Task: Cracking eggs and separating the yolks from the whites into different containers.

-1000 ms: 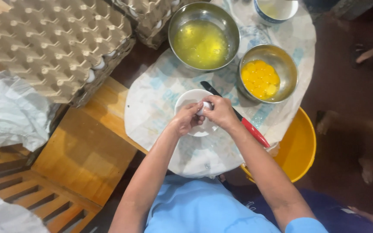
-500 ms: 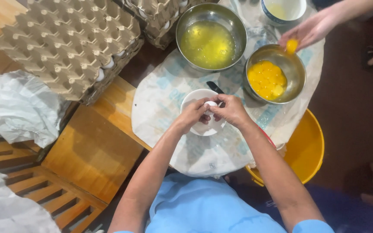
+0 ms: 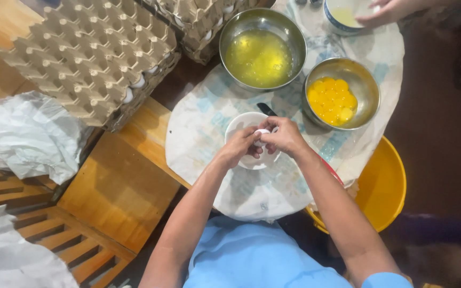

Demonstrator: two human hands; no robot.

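My left hand (image 3: 239, 148) and my right hand (image 3: 284, 136) meet over a small white bowl (image 3: 237, 126), both gripping one white egg (image 3: 261, 133) between the fingertips. A dark-handled knife (image 3: 265, 109) lies just behind the bowl, mostly hidden by my right hand. Beyond it stand a steel bowl of egg whites (image 3: 261, 53) and, to its right, a steel bowl of yolks (image 3: 337, 98). All of these rest on a round table covered with a printed white cloth (image 3: 198, 133).
Stacked cardboard egg trays (image 3: 89, 58) fill the upper left, more trays (image 3: 204, 21) at the top. Crumpled white plastic (image 3: 28, 133) lies on a wooden bench (image 3: 118, 186). A yellow bucket (image 3: 382, 186) sits lower right. Another person's hand (image 3: 382, 12) touches a white bowl (image 3: 342, 16).
The other person's hand, which hovered by the yolk bowl with a yolk, has moved up to the far white bowl. My hands stay together on the egg over the small bowl.
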